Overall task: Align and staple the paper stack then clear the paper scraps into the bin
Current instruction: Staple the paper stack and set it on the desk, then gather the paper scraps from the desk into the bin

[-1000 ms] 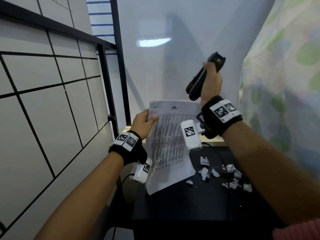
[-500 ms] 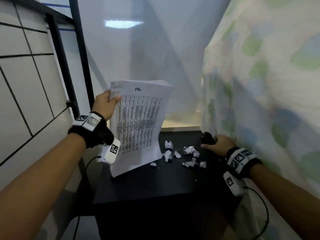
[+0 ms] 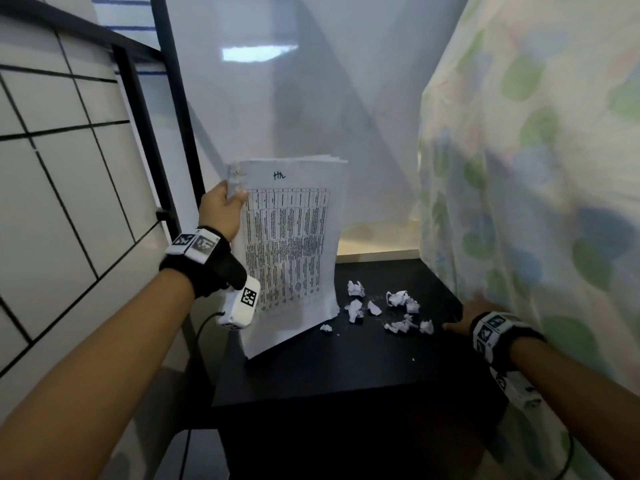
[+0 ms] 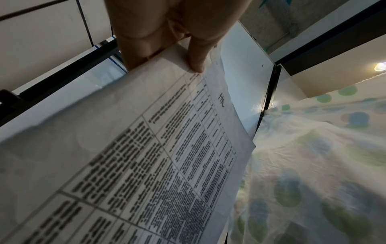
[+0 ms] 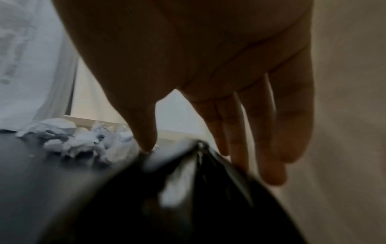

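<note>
Head view, with both wrist views. The left hand point(image 3: 221, 211) pinches the upper left corner of the paper stack point(image 3: 291, 251), thumb on the printed face and fingers point(image 4: 133, 49) behind. The stack is one sheaf of thin white sheets, held upright, its lower edge resting on the near left part of the black table point(image 3: 346, 368). The front sheet carries a ruled grid of small dark print beneath a handwritten mark, and the sheet edges fan slightly at the top right corner. To the right of the stack lie the paper scraps point(image 3: 398, 308): roughly ten small, crumpled white wads, irregular in shape, scattered in a loose cluster across the smooth matte tabletop. The right hand point(image 3: 465, 318) is at the table's right edge, fingers point(image 5: 271, 148) straight and slightly spread, gripping nothing, just above the blurred black stapler point(image 5: 208, 173), which has a pale metal part. A thin, translucent curtain point(image 3: 536, 202) printed with green and blue dots hangs on the right; white tiles point(image 3: 52, 202) with dark joints cover the left wall.
</note>
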Demonstrator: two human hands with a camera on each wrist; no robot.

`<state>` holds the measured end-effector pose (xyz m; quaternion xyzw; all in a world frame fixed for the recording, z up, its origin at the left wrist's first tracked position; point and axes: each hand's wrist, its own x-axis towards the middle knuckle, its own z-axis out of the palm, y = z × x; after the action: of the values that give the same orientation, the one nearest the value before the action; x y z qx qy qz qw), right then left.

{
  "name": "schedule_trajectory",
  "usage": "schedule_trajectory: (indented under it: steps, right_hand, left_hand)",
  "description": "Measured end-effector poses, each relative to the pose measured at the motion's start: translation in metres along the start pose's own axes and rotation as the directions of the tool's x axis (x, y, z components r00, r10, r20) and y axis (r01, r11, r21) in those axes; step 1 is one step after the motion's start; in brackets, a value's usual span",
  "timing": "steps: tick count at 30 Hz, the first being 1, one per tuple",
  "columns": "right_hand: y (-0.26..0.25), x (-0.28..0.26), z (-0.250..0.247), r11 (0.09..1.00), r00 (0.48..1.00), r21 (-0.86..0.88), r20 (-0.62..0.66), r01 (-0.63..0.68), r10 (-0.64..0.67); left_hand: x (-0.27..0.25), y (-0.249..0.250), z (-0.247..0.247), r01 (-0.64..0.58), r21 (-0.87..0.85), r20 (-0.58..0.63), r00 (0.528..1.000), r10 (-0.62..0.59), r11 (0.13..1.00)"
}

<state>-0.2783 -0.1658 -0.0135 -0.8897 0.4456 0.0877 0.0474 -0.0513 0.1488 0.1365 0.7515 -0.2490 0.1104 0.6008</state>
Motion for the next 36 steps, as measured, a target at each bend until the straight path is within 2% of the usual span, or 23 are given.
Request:
schedule_trajectory:
  steps: [3,5,7,9,12,14,17,23,25,27,29,31,34,36]
  right_hand:
    - [-0.027,-0.009,-0.024,0.998,0.989,-0.001,-0.138,0.055,-0.055]
    - [-0.051,-0.016,-0.041,0.982,0.973,0.106,-0.189,0.155,-0.133]
    - [-0.078,-0.025,-0.056,0.929,0.955,0.249,-0.184,0.276,-0.234]
    - [-0.103,-0.037,-0.068,0.808,0.920,0.441,-0.206,0.391,-0.333]
    - [-0.131,-0.059,-0.078,0.524,0.833,0.662,-0.308,0.535,-0.460]
    - [-0.140,-0.072,-0.076,0.335,0.792,0.755,-0.378,0.563,-0.478]
    - [-0.141,-0.086,-0.061,0.125,0.783,0.831,-0.445,0.542,-0.435]
    - [-0.127,-0.097,-0.031,-0.147,0.779,0.871,-0.487,0.469,-0.395]
    - [-0.122,-0.097,-0.031,-0.181,0.792,0.879,-0.476,0.440,-0.384]
    - [-0.117,-0.096,-0.031,-0.187,0.803,0.886,-0.464,0.425,-0.374]
    - [-0.116,-0.095,-0.033,-0.200,0.814,0.892,-0.451,0.405,-0.366]
    - [-0.120,-0.094,-0.036,-0.226,0.824,0.896,-0.442,0.383,-0.356]
    - [-0.134,-0.093,-0.038,-0.283,0.851,0.905,-0.404,0.318,-0.335]
    - [-0.148,-0.091,-0.033,-0.270,0.878,0.921,-0.361,0.282,-0.315]
  left_hand:
    - [0.002,0.009,-0.005,-0.022,0.000,-0.034,0.999,0.022,1.000]
    - [0.003,0.020,-0.010,-0.059,-0.001,-0.046,0.997,0.059,0.998]
    - [0.003,0.035,-0.015,-0.105,-0.014,-0.053,0.993,0.104,0.994]
    - [0.003,0.051,-0.020,-0.139,-0.075,-0.053,0.989,0.136,0.987]
    - [0.004,0.074,-0.032,-0.200,-0.106,-0.074,0.978,0.193,0.974]
    - [0.006,0.086,-0.040,-0.224,-0.123,-0.093,0.972,0.214,0.967]
    - [0.013,0.095,-0.051,-0.219,-0.154,-0.139,0.970,0.198,0.964]
    - [0.019,0.083,-0.049,-0.147,-0.118,-0.190,0.974,0.123,0.982]
    - [0.015,0.072,-0.046,-0.077,-0.120,-0.144,0.988,0.059,0.990]
    - [0.001,0.060,-0.042,0.012,-0.154,-0.047,0.999,-0.020,0.988]
    - [-0.026,0.047,-0.035,0.100,-0.138,0.077,0.993,-0.090,0.985]
    - [-0.056,0.030,-0.027,0.109,-0.054,0.187,0.977,-0.097,0.993]
    - [-0.096,-0.005,-0.021,0.100,-0.032,0.189,0.978,-0.092,0.994]
    - [-0.114,-0.027,-0.023,0.148,-0.093,0.152,0.980,-0.133,0.985]
